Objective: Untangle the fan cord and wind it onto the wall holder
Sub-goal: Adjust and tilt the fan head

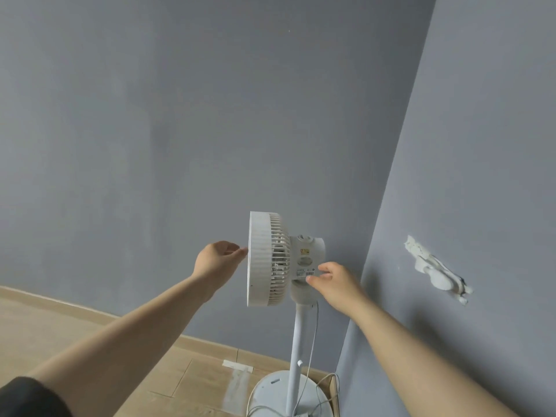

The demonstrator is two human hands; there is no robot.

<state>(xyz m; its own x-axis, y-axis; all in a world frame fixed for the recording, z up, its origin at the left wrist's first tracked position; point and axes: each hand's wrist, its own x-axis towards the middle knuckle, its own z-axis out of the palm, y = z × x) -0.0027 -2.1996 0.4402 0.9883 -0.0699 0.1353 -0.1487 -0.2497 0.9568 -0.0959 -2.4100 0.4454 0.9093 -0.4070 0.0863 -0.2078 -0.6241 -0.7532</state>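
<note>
Barely started: open left hand (216,260) and open right hand (334,282) touching the fan (264,260), cord (314,329) trailing loose to the base (270,389), wall holder (436,270) seemingly bare.

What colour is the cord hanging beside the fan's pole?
White, like the pole; the cord shows best in the head view, against the grey wall.

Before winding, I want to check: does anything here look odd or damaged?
Yes. The cord hangs loose from the fan and lies in loops on its base. The holder on the right wall sits in rough white patches, like messy glue.
</note>
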